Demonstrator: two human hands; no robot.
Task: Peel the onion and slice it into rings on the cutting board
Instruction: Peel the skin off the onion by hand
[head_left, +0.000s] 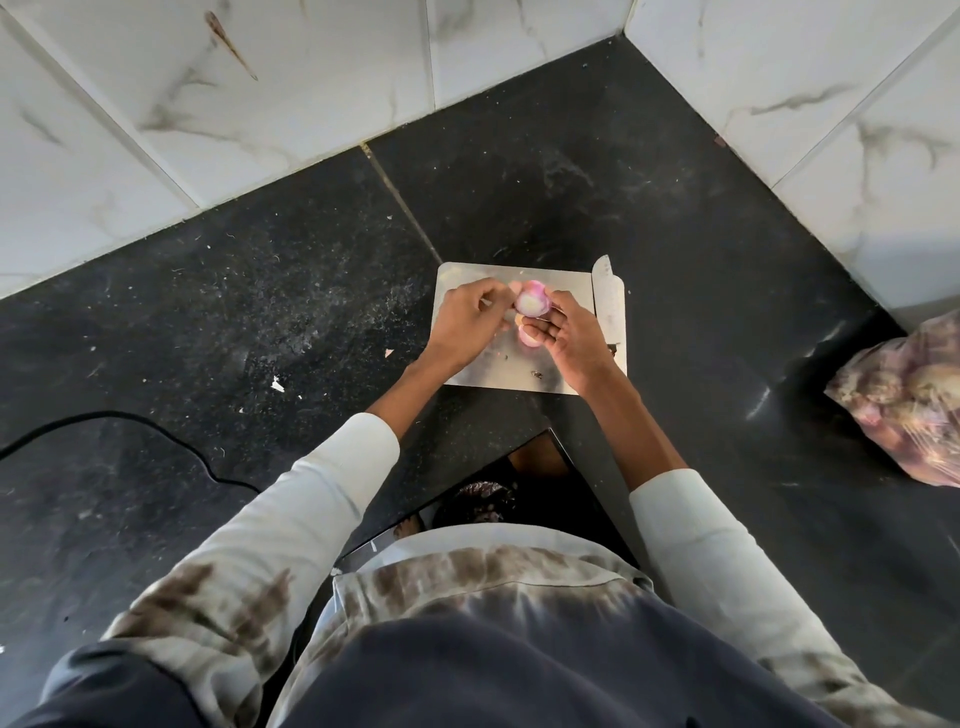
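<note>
A person stands at a dark stone bench (260, 291), seen from above, both hands raised just over a metal cutting board (550, 291). The left hand (467, 317) has its fingers (493, 296) curled and pinching at the near edge of an onion (531, 304), seemingly tugging at a strip of skin. The onion sits between the two sets of fingers, held off the board. The right hand (566, 332) cups it from the other side, fingers wrapped round it. Its surface looks pale pink and glossy, so the peeling seems well under way, though whether any skin remains cannot be told. Just below the right fingers, a pink piece of onion (529, 339) lies on the board. Beyond the right hand, a knife (609, 301) rests untouched along the board's edge; judging by that, no rings are cut yet. Far right lies a plastic bag (904, 400). No brand, label or writing is readable anywhere.
</note>
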